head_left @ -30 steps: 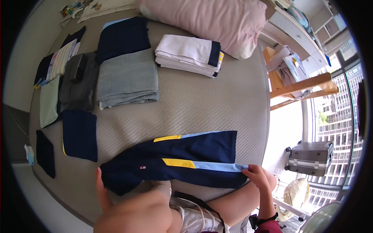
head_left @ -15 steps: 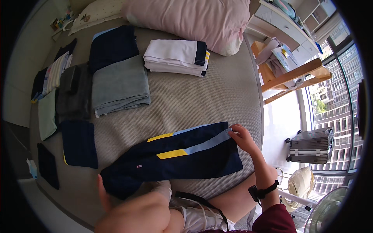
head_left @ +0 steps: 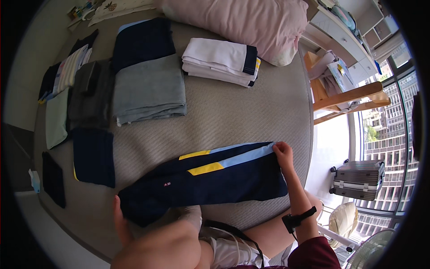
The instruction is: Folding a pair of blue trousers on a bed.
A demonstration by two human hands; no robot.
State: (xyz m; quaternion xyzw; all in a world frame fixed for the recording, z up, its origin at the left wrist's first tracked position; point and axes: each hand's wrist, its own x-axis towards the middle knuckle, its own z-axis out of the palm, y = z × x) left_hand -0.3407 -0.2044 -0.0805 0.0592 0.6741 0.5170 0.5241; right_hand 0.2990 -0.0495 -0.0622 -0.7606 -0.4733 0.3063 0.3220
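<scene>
A pair of navy trousers (head_left: 215, 188) with yellow and light blue side stripes lies lengthwise across the bed in front of me. My right hand (head_left: 283, 154) pinches the far corner of its right end, where the blue stripes meet. At the left end, my left hand (head_left: 120, 215) grips the dark cloth. One of its fingers points up along the edge, while the others are hidden behind the cloth and my bent leg. My foot, partly covered, touches the near edge of the trousers.
Folded clothes sit on the bed (head_left: 251, 116): a grey pile (head_left: 150, 92), a white stack (head_left: 215, 58) and several navy pieces. A pink quilt (head_left: 242, 22) lies at the far side. Right of the bed are a wooden chair (head_left: 354, 96), a suitcase (head_left: 358, 179) and a fan (head_left: 374, 251).
My view has shifted, so the bed and piles sit further right. At the right end, the trousers' two stripes have been drawn together under my right hand. My left hand keeps its place.
</scene>
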